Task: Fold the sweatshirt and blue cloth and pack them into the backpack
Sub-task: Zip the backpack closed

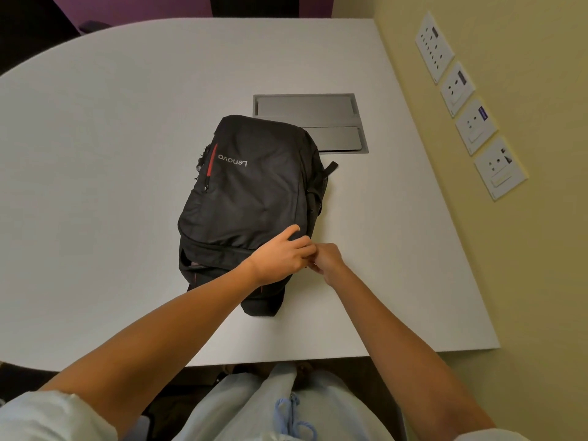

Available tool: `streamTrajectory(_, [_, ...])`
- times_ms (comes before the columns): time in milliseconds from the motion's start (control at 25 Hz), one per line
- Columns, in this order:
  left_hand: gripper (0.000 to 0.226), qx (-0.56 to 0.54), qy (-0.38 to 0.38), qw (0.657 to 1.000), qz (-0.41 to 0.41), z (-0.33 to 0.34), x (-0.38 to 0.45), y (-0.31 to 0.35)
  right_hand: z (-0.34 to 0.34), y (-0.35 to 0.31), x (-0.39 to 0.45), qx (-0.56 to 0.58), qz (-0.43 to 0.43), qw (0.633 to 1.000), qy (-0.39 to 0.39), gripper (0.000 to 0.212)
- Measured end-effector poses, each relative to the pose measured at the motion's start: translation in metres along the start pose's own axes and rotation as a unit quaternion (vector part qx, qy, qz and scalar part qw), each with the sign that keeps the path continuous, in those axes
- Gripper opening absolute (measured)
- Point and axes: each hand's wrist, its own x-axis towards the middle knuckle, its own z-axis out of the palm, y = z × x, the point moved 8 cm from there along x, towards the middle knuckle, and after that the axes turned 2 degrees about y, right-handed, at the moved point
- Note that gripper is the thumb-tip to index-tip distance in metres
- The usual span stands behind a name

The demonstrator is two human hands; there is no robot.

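Note:
A black backpack (251, 186) with a red zip strip and grey lettering lies flat on the white table (111, 138), its top end towards me and its straps (264, 300) trailing near the front. My left hand (281, 253) rests on the backpack's near right corner, fingers pressing the fabric. My right hand (327, 261) sits right beside it at that corner, fingers pinched together on something small that I cannot make out. The backpack looks full and its main opening appears closed. No sweatshirt or blue cloth is in view.
A grey metal cable hatch (334, 138) is set into the table just behind the backpack. Wall sockets (471, 116) line the yellow wall on the right. The table's front edge (318, 356) runs close to my body.

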Motion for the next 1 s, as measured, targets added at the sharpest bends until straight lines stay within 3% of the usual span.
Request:
streamTrajectory(400, [0.021, -0.086, 0.108, 0.990, -0.022, -0.028, -0.024, -0.014, -0.065, -0.061, 0.039, -0.113, -0.113, 0.982, 0.105, 0.023])
streamTrajectory(680, [0.022, -0.161, 0.047, 0.982, -0.083, -0.026, -0.094, -0.043, -0.073, -0.063, 0.048, -0.172, -0.140, 0.966, 0.130, 0.029])
streamTrajectory(800, [0.022, -0.259, 0.036, 0.941, -0.213, -0.013, -0.129, -0.050, -0.067, -0.059, 0.038, -0.179, -0.188, 0.955, 0.146, 0.028])
streamTrajectory(920, [0.018, -0.370, 0.041, 0.865, -0.337, 0.000, -0.146, -0.046, -0.062, -0.060, 0.023, -0.206, -0.233, 0.938, 0.151, 0.016])
streamTrajectory(1000, [0.016, -0.413, 0.055, 0.819, -0.394, 0.006, -0.151, -0.042, -0.056, -0.063, 0.000, -0.174, -0.281, 0.928, 0.169, 0.024])
